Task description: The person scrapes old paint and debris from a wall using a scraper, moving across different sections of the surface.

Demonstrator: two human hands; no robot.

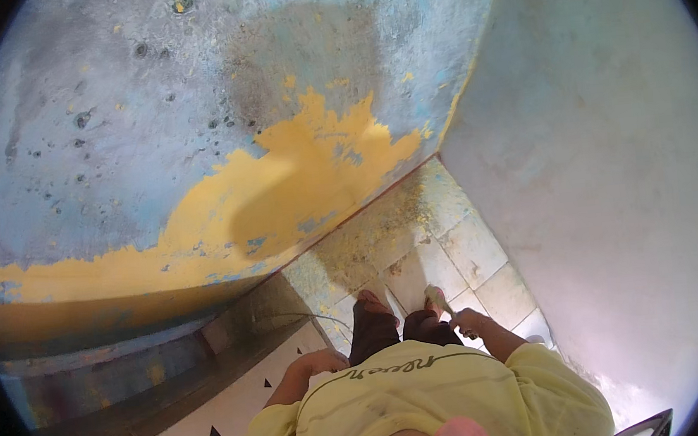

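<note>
Low at my right side, my right hand [470,322] is closed around the handle of a scraper-like hand tool [441,300]. Its broad end points forward above my right foot, and its exact kind is hard to tell. My left hand [323,361] rests near my waist with the fingers curled; whether it grips anything is hidden. Before me rises a wall [102,177] with a pitted blue-grey surface. Across its lower part runs a layer of yellow paint [296,185] with a jagged upper edge. My shadow falls over both.
Yellow flakes and dust lie on the tiled floor [382,240] along the wall's foot. A plain pale wall [593,165] meets the painted one at a corner to the right. At left stands a white panel [241,408] with black triangles and brown framing. A thin cable [298,314] crosses the floor.
</note>
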